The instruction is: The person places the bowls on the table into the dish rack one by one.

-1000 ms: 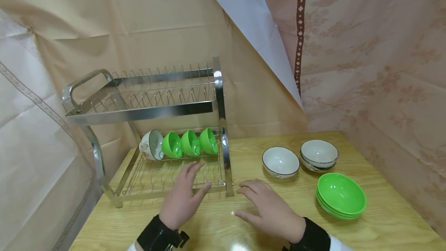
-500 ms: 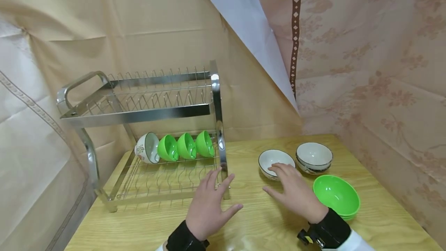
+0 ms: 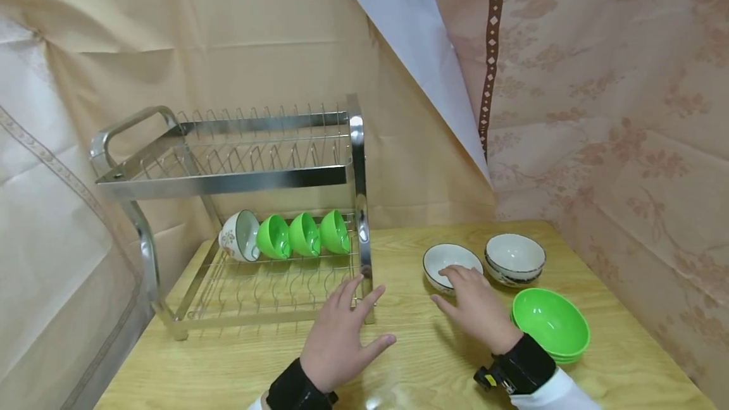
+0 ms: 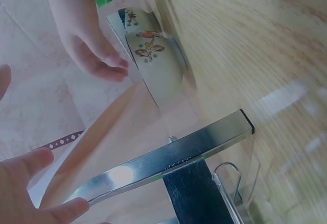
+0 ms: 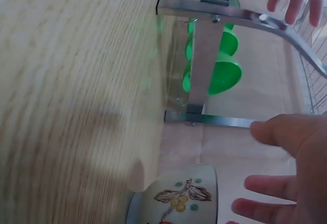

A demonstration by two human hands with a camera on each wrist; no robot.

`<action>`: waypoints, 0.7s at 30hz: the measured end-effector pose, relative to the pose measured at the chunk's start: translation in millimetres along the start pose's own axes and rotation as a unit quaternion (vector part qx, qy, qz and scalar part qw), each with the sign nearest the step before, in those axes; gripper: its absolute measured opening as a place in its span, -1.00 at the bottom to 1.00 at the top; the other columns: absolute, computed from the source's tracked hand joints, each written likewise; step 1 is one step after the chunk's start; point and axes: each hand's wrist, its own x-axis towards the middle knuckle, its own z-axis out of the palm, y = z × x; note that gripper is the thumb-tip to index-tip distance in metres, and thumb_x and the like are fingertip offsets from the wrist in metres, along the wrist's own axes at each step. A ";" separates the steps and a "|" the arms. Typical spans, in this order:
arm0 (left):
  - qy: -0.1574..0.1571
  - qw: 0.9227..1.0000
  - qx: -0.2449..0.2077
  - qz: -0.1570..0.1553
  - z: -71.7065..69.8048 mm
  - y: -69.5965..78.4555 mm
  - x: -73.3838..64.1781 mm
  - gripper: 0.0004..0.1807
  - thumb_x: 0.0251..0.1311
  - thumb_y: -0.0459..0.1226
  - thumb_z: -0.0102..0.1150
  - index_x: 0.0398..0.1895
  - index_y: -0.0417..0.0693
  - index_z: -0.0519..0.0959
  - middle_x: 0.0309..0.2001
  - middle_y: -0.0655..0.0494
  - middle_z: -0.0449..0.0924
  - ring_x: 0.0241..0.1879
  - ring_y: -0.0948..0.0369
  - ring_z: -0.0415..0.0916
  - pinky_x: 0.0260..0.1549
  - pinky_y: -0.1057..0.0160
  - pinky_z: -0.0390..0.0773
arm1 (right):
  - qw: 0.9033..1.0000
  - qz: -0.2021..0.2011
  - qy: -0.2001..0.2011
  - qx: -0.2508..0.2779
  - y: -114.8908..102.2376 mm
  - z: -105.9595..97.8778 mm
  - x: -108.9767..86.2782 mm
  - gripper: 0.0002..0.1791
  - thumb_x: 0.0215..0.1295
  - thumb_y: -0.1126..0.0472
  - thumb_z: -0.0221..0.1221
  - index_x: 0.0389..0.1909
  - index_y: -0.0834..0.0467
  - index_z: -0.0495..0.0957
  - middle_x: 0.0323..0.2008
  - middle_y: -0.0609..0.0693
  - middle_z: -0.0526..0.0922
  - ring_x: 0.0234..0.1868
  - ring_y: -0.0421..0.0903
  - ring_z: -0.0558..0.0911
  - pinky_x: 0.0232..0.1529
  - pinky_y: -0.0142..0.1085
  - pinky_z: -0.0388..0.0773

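Observation:
My right hand (image 3: 478, 305) hovers at the near right side of a single white bowl (image 3: 441, 259) with a dark rim. Its fingers overlap that bowl in the head view, while both wrist views show a gap between fingertips and rim. Flower painting covers the outside of this bowl (image 5: 186, 196). My left hand (image 3: 340, 347) is held in the air, fingers spread, in front of the right front leg of a metal dish rack (image 3: 228, 183). Nothing is in either hand. On the rack's lower tier, a flowered white bowl (image 3: 239, 237) and three green bowls (image 3: 304, 235) stand on edge.
Right of the single bowl stands a stack of white bowls (image 3: 515, 253), with stacked green bowls (image 3: 551, 321) nearer me. Wire slots on the rack's upper tier hold no dishes. Everything stands on a wooden table (image 3: 615, 359), with cloth hangings (image 3: 273, 30) behind.
Both hands have moved to the right over the last second, the right one from the table's middle to beside the single white bowl. During the last half second they have barely moved.

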 end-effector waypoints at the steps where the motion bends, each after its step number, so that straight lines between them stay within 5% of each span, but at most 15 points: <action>1: -0.002 1.000 0.001 0.000 -0.7 -0.5 0.5 -0.14 0.13 0.48 -0.23 0.44 0.32 0.23 0.42 -0.11 0.13 0.33 -0.08 0.03 0.19 -0.22 0.29 | 1.000 0.001 0.000 -0.002 -0.8 1.4 2.1 -0.49 0.19 0.02 0.31 0.04 0.29 0.53 0.00 0.21 0.58 0.09 0.15 0.45 0.23 0.21 0.24; 21: 0.016 1.000 -0.007 -0.003 -0.2 -1.0 -2.7 -0.16 0.16 0.45 -0.19 0.43 0.29 0.25 0.39 -0.10 0.18 0.31 -0.05 0.09 0.13 -0.18 0.38 | 0.996 0.032 -0.054 -0.071 9.1 19.9 7.7 -0.79 0.07 0.32 0.34 -0.23 0.23 0.65 -0.40 0.08 0.67 -0.35 0.05 0.62 -0.33 -0.03 0.59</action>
